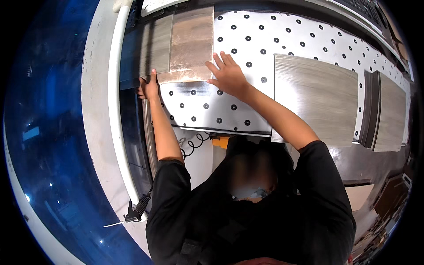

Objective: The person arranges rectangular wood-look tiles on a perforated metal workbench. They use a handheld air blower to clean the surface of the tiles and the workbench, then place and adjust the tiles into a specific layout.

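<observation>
My left hand [149,88] is at the near left corner of a grey wood-grain panel [155,46], thumb along its top and fingers curled at the edge. That panel lies against or partly over a browner, scuffed panel [192,42]; which one cannot be told. The fingers of my right hand [227,76] are spread, with the fingertips at the right edge of the brown panel. Both panels rest on a white table [206,115] dotted with black round studs. The left end of the grey panel runs into bluish shade beside the machine.
Right of my right arm lies a larger grey wood-grain board [316,99]. Beyond it are dark brown strips [370,110] and another grey board [391,112]. A white rail [115,97] runs along the left, with an air gun [139,210] at its near end. A coiled black hose [194,143] hangs below the table.
</observation>
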Motion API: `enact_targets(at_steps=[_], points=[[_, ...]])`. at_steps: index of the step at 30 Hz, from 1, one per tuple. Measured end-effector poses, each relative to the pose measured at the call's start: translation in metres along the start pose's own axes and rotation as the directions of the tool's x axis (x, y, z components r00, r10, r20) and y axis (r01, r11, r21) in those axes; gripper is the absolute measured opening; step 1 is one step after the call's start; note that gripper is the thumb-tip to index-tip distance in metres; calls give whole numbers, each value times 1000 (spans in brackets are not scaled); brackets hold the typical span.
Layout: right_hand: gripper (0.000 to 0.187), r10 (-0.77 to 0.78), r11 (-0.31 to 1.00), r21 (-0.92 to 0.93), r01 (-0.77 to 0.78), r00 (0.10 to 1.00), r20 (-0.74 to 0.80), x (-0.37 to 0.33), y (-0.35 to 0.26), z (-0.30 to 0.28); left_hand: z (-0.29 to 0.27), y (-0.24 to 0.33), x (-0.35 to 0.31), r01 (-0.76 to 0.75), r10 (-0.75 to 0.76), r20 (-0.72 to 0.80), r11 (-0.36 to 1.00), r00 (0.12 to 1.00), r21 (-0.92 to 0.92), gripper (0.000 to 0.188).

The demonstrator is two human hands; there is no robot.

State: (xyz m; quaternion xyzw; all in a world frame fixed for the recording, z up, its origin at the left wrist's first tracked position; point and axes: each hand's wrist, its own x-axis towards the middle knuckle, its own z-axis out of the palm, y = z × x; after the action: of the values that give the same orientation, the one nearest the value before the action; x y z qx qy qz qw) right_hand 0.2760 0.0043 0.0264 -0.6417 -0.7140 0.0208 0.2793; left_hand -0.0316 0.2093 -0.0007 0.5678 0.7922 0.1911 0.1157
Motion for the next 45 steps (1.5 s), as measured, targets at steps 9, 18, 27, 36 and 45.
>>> enact_targets(at_steps=[9,18,27,36,45], points=[[59,-30,998,54,31,999,-23,0,-1,3,15,-21,1,-177,165,-155,982,974,-66,95],[78,-38,978,208,-10,973,229,85,-72,69,9,-18,8,-131,127,-45,986,991,-101,109],[84,-122,975,202,89,980,155,93,-79,86,3,-5,-9,-60,59,-10,995,998,-74,112],[77,-138,972,201,119,987,81,96,-82,86,-1,-8,-7,-85,84,-39,996,996,-24,110],[73,-96,983,165,79,990,99,95,-75,81,16,-2,-2,-103,103,-25,994,994,-26,112]])
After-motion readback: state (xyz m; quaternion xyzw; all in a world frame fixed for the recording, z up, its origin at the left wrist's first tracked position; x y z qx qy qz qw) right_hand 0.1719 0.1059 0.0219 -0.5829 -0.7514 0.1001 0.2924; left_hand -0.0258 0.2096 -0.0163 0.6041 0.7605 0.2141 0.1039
